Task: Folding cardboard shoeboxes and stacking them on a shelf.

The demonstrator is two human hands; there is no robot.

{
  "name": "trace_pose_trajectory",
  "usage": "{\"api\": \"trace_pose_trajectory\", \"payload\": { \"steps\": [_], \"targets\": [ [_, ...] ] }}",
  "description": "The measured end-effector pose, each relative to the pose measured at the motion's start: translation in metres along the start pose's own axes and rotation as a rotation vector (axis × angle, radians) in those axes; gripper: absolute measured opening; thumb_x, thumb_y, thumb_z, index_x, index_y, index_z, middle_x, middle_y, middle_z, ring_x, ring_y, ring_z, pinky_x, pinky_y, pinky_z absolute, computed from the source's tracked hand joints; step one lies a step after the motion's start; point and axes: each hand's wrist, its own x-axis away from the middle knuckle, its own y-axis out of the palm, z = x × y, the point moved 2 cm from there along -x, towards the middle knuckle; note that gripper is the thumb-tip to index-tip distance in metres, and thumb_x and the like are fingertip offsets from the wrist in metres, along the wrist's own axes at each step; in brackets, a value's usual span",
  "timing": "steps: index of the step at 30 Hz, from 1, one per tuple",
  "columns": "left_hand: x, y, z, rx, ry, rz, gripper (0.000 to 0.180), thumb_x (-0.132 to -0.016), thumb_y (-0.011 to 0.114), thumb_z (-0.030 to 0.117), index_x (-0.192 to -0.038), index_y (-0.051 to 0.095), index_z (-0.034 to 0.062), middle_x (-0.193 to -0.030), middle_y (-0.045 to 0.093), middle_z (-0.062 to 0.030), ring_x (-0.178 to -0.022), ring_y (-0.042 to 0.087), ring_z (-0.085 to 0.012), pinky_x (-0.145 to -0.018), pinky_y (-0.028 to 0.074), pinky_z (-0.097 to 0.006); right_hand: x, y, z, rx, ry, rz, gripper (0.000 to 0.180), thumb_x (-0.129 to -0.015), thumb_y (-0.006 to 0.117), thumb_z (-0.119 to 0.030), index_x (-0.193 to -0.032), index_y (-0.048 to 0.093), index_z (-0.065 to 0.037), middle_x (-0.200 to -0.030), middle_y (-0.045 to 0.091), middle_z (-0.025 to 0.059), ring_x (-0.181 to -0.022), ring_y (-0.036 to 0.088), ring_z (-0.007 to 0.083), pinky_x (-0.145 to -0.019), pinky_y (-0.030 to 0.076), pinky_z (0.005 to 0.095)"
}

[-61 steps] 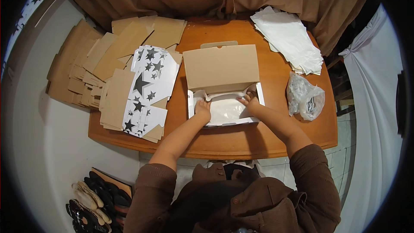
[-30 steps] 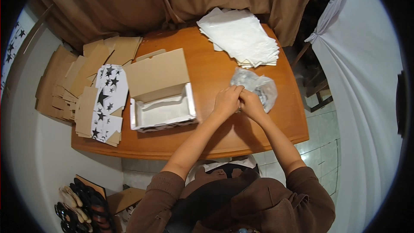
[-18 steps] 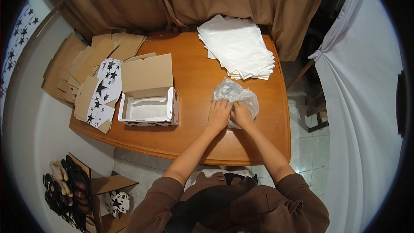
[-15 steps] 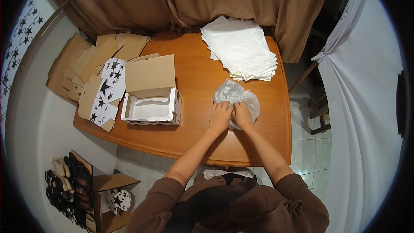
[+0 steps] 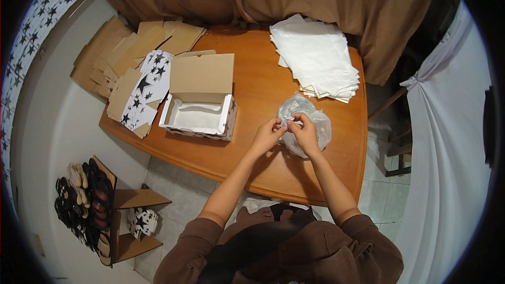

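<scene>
The person's left hand (image 5: 267, 138) and right hand (image 5: 306, 135) meet over the table (image 5: 252, 76), thumbs and fingertips pinching a small pale piece (image 5: 287, 121); whether it belongs to the clear plastic bag (image 5: 323, 127) cannot be told. The bag lies crumpled on the right of the table, partly hidden by the hands, its contents hard to make out. To the left, an open box (image 5: 202, 73) bears dark stars on its outer side, as does a printed sheet (image 5: 149, 81) beside it; any lettering is too small to read. At the near left, dark shoes (image 5: 100, 200) blur together.
</scene>
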Motion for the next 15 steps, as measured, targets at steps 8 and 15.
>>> {"api": "trace_pose_trajectory", "payload": {
  "steps": [8, 15],
  "targets": [
    [0.005, -0.096, 0.026, -0.204, -0.138, -0.207, 0.020, -0.083, 0.064, 0.018, -0.088, 0.061, -0.0014, -0.071, 0.059, -0.0017, -0.066, 0.052, -0.0077, -0.061, 0.042, -0.023, -0.021, 0.060, -0.014, 0.497, -0.027, -0.330, 0.025, -0.079, 0.063, -0.011, -0.101, 0.059, -0.002, -0.079, 0.065, 0.0127, -0.073, 0.063, 0.0207, -0.066, 0.049, 0.0310],
    [0.008, -0.190, 0.007, -0.190, -0.135, -0.154, 0.022, -0.085, 0.062, 0.020, -0.093, 0.060, -0.0003, -0.075, 0.058, -0.0016, -0.069, 0.051, -0.0091, -0.062, 0.044, -0.024, -0.046, 0.149, -0.003, 0.454, 0.012, -0.511, 0.022, -0.080, 0.064, -0.011, -0.098, 0.060, 0.000, -0.071, 0.062, 0.0098, -0.070, 0.062, 0.0157, -0.064, 0.048, 0.0285]
  ]
}}
